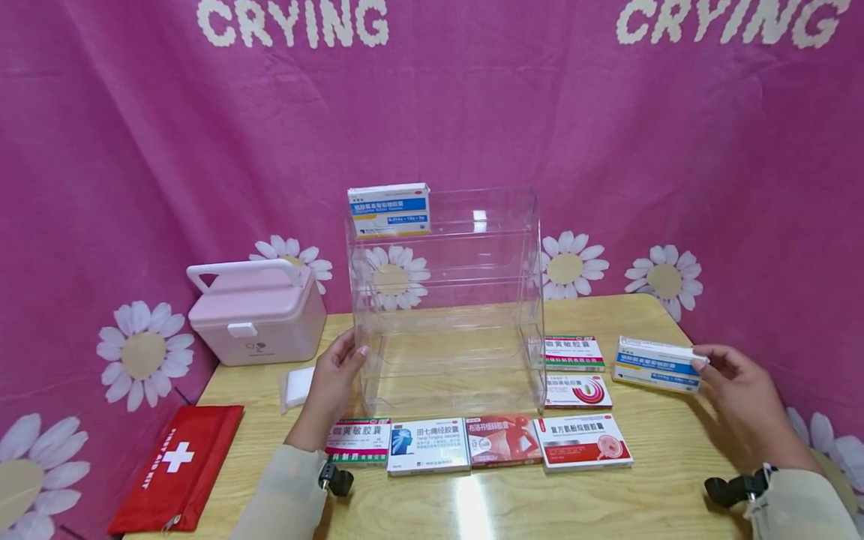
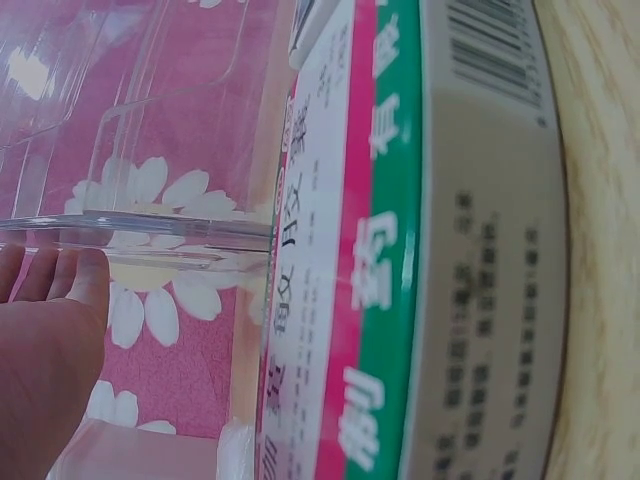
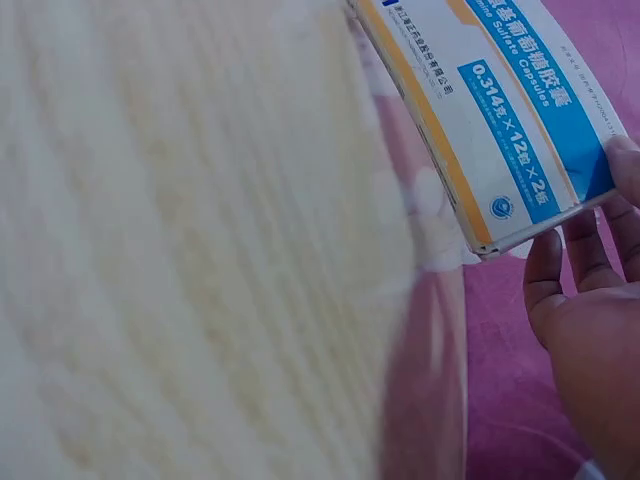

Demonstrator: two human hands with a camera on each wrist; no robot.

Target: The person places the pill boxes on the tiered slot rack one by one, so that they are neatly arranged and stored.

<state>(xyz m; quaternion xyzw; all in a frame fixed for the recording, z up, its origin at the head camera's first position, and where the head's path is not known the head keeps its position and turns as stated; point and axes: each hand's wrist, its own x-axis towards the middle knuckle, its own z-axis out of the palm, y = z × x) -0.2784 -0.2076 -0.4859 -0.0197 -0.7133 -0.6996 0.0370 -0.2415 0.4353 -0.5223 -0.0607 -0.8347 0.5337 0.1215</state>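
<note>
My right hand (image 1: 736,386) pinches one end of a white medicine box with blue and yellow bands (image 1: 656,365), thumb on its front face, at the right of the table. The right wrist view shows the fingers curled under the near end of that box (image 3: 500,130). My left hand (image 1: 335,379) holds the left side wall of a clear plastic tiered rack (image 1: 445,360), thumb toward the front. A matching blue-and-white box (image 1: 389,211) stands at the left end of the rack's top tier. In the left wrist view, a green-and-pink medicine box (image 2: 350,250) looms close beside the left hand.
In front of the rack lie a green-and-pink box (image 1: 361,442), a blue-and-white box (image 1: 428,448), a red box (image 1: 504,441) and a white-and-red box (image 1: 584,441). Two more boxes lie right of it. A pink case (image 1: 259,322) and red first-aid pouch (image 1: 178,469) are at left.
</note>
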